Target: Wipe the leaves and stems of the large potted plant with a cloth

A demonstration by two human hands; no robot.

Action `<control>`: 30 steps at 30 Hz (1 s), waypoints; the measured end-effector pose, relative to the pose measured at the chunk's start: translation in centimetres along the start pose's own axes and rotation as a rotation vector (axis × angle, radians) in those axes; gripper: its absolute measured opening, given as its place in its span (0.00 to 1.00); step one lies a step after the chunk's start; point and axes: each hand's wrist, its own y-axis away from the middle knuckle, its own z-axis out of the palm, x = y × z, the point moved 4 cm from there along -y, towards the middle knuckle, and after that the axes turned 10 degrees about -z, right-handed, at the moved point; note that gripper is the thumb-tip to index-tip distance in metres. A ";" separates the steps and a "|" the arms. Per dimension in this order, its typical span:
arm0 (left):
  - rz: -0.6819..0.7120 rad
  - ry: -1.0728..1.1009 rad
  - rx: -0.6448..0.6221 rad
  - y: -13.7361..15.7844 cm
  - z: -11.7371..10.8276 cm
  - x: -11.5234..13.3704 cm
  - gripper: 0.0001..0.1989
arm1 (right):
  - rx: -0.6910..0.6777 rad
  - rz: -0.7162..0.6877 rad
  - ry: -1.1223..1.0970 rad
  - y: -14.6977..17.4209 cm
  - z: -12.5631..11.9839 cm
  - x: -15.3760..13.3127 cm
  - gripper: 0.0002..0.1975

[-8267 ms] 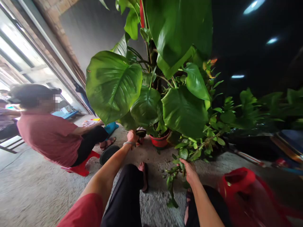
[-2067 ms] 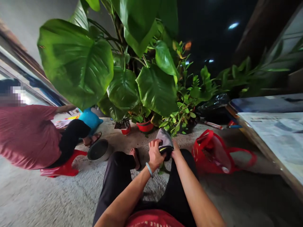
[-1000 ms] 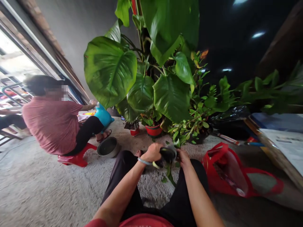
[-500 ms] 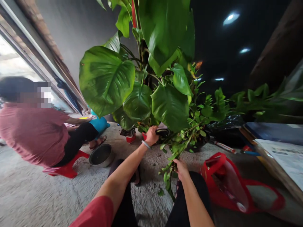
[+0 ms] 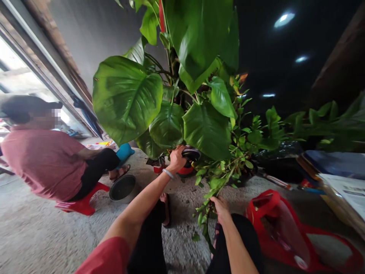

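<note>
While the left hand (image 5: 176, 159) stretches forward under the big leaves, its fingers are curled tight around one dark, rounded object (image 5: 190, 155), held just above the red pot (image 5: 185, 170) at the foot of the large-leaved plant (image 5: 171, 95); what the object is cannot be told. The right hand (image 5: 220, 205) sits lower and nearer, closed around the stem of one small-leaved branch (image 5: 216, 182) that leans up and away toward the bushy plant on the right. One bracelet (image 5: 168, 174) circles the left wrist. Two red pots can be counted under the leaves, the second one (image 5: 158, 168) smaller and just to the left. One metal bowl (image 5: 123, 188) stands on the rough concrete floor (image 5: 42, 236), near one other person in a red shirt (image 5: 42, 163), who sits on one low red stool (image 5: 82, 203). One red bag (image 5: 282, 232) lies open on the floor to the right of the right arm. One sandalled foot (image 5: 165, 205) shows between the arms.
</note>
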 end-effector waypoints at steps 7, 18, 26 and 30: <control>0.053 -0.149 -0.511 7.3 1.0 -4.7 0.20 | 0.039 -0.037 -0.035 0.5 0.0 0.0 0.06; 0.046 -0.142 -0.032 1.9 -2.5 -5.2 0.21 | 0.073 -0.043 0.034 0.4 0.8 -0.3 0.05; 0.289 -0.037 -0.273 7.8 -0.2 -9.0 0.20 | 0.069 -0.093 0.030 -0.1 0.5 0.1 0.06; 0.177 -0.115 0.028 1.7 -2.7 -8.4 0.19 | 0.053 -0.072 0.043 -0.4 1.2 0.3 0.07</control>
